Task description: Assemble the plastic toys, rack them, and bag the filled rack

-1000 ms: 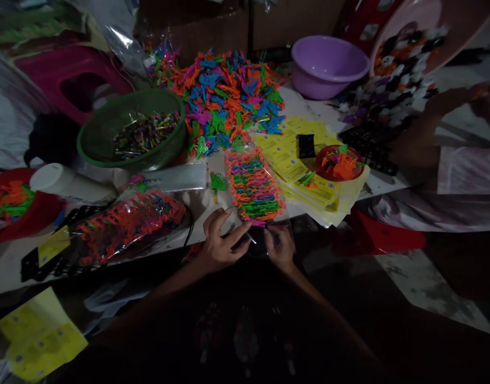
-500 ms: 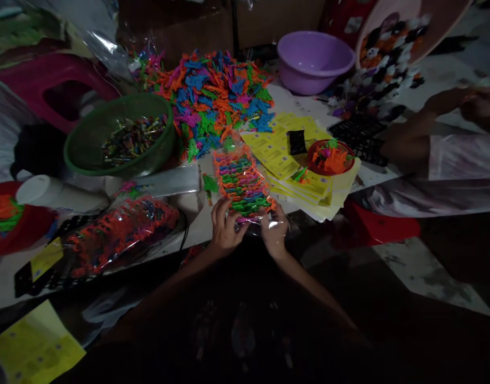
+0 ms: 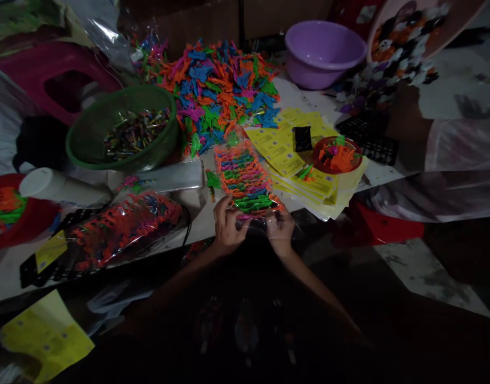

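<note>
A clear plastic bag (image 3: pixel 247 170) packed with rows of orange, green, blue and pink plastic pieces lies on the table in front of me. My left hand (image 3: pixel 230 226) is closed on the left corner of its near end. My right hand (image 3: pixel 280 229) grips the near right corner, with loose clear film around the fingers. A green piece (image 3: pixel 213 180) lies just left of the bag. Beyond it spreads a large heap of the same coloured pieces (image 3: pixel 224 90). Another filled clear bag (image 3: pixel 125 229) rests to the left.
A green basin (image 3: pixel 74 149) of small colourful sticks stands left, near a white bottle (image 3: pixel 56 186). Yellow printed sheets (image 3: pixel 280 154) lie right, under a small red basket (image 3: pixel 336 169). A purple basin (image 3: pixel 324 53) is behind. At right is another person's arm (image 3: pixel 408 128).
My hands keep hold of the bag's near end, the right hand having shifted slightly outward. The other person's hand has moved down toward the black grid. The whole view has shifted slightly.
</note>
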Motion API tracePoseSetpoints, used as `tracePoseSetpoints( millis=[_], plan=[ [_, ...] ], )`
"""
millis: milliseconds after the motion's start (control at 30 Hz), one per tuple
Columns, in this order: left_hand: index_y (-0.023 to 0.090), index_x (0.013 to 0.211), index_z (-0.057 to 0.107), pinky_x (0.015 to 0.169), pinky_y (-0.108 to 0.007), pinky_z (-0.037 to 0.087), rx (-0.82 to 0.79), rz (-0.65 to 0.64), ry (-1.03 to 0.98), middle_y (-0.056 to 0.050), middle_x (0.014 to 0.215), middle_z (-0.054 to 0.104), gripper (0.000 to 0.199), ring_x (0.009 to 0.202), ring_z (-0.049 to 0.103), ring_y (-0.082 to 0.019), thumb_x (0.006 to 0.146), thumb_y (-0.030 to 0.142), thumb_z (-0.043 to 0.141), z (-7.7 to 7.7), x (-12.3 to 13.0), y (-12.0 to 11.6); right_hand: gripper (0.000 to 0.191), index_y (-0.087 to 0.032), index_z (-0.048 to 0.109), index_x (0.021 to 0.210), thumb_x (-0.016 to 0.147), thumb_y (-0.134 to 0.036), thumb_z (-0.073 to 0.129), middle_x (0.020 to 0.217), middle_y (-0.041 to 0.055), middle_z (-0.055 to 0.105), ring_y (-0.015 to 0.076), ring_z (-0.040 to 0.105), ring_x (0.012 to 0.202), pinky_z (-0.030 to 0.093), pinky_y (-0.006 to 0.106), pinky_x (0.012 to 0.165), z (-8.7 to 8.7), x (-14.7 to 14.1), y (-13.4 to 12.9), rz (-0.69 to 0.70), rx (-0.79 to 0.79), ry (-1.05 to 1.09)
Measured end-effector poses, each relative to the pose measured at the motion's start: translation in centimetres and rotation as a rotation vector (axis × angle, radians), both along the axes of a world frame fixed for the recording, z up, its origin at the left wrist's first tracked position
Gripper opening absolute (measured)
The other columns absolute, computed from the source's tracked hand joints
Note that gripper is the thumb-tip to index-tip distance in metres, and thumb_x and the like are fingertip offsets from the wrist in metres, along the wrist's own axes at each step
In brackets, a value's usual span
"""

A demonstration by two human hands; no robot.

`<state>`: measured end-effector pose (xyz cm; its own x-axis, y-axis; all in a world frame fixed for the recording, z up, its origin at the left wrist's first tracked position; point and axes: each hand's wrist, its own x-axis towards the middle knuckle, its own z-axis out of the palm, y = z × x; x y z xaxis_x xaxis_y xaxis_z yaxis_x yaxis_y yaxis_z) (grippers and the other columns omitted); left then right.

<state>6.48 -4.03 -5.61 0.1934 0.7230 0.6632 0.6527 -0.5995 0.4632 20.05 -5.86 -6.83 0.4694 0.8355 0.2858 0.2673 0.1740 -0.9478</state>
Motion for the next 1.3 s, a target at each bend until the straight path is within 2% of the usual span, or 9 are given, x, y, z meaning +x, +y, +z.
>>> tracePoseSetpoints(
  millis=[167,333,533,633,733,833,933,1067,1300],
  plan=[
    [0.017,0.087,0.050,0.088,-0.038,0.043,0.035,-0.002,-0.007,-0.013,0.124,0.040,0.023,0.116,0.042,-0.025,0.071,0.026,0.064,0.0,-0.5,0.3,0.034,-0.019,0.056,0.110,0.080,-0.030,0.046,0.105,0.0073,0.063,0.0196,0.058,0.100,0.044,0.038,0.090,0.4,0.4,-0.1,0.043,-0.004,-0.011],
    [0.019,0.092,0.050,0.091,-0.041,0.040,0.107,-0.078,0.028,-0.012,0.121,0.044,0.026,0.115,0.043,-0.025,0.071,0.026,0.064,0.2,-1.1,0.9,0.038,-0.020,0.053,0.115,0.080,-0.031,0.048,0.112,0.0074,0.060,0.0190,0.056,0.104,0.042,0.039,0.094,0.7,0.4,0.1,0.065,-0.034,-0.023],
    [0.020,0.094,0.049,0.092,-0.043,0.040,0.116,-0.039,0.060,-0.012,0.118,0.047,0.028,0.117,0.042,-0.026,0.071,0.029,0.064,-0.3,-1.0,1.0,0.037,-0.020,0.055,0.112,0.079,-0.033,0.052,0.110,0.0067,0.061,0.0195,0.057,0.102,0.044,0.037,0.091,-0.4,0.1,1.2,0.016,-0.016,-0.077],
    [0.020,0.098,0.049,0.094,-0.044,0.039,0.122,-0.060,0.057,-0.012,0.121,0.045,0.032,0.119,0.040,-0.026,0.071,0.028,0.064,-0.8,-1.2,1.0,0.036,-0.021,0.056,0.111,0.078,-0.035,0.054,0.112,0.0055,0.061,0.0189,0.056,0.103,0.044,0.035,0.091,-0.9,0.4,1.5,0.012,-0.022,-0.087],
    [0.020,0.105,0.047,0.094,-0.043,0.039,0.117,-0.065,0.039,-0.013,0.127,0.040,0.040,0.121,0.038,-0.027,0.070,0.029,0.066,-1.1,-1.4,0.9,0.036,-0.021,0.057,0.110,0.078,-0.037,0.053,0.112,0.0050,0.061,0.0191,0.055,0.104,0.043,0.036,0.093,-0.5,0.9,1.1,0.069,-0.108,-0.083],
    [0.021,0.107,0.045,0.095,-0.045,0.037,0.120,-0.010,0.056,-0.013,0.131,0.034,0.049,0.123,0.035,-0.030,0.066,0.035,0.068,-1.3,-1.3,0.8,0.038,-0.021,0.056,0.111,0.078,-0.038,0.053,0.111,0.0058,0.061,0.0198,0.055,0.104,0.043,0.038,0.093,0.0,1.1,0.5,0.128,-0.176,-0.037],
    [0.022,0.103,0.045,0.096,-0.049,0.035,0.124,0.048,0.062,-0.013,0.132,0.031,0.051,0.123,0.033,-0.032,0.063,0.042,0.069,-1.5,-0.9,1.0,0.040,-0.020,0.055,0.114,0.078,-0.037,0.054,0.113,0.0070,0.059,0.0196,0.054,0.106,0.042,0.037,0.093,0.0,0.8,0.5,0.101,-0.155,-0.013],
    [0.021,0.095,0.043,0.096,-0.048,0.035,0.099,0.057,0.007,-0.012,0.132,0.030,0.046,0.125,0.032,-0.031,0.063,0.038,0.070,-1.7,-0.1,1.4,0.039,-0.019,0.054,0.111,0.078,-0.038,0.053,0.103,0.0061,0.063,0.0178,0.059,0.095,0.047,0.033,0.086,-0.5,0.3,0.9,0.026,-0.131,-0.042],
    [0.020,0.095,0.044,0.097,-0.047,0.034,0.141,0.027,-0.075,-0.012,0.130,0.035,0.039,0.124,0.033,-0.027,0.067,0.030,0.069,-1.4,0.3,1.8,0.035,-0.018,0.054,0.106,0.078,-0.039,0.051,0.096,0.0071,0.064,0.0172,0.061,0.088,0.048,0.032,0.082,-0.9,0.1,1.2,0.048,-0.167,-0.157]
  ],
)
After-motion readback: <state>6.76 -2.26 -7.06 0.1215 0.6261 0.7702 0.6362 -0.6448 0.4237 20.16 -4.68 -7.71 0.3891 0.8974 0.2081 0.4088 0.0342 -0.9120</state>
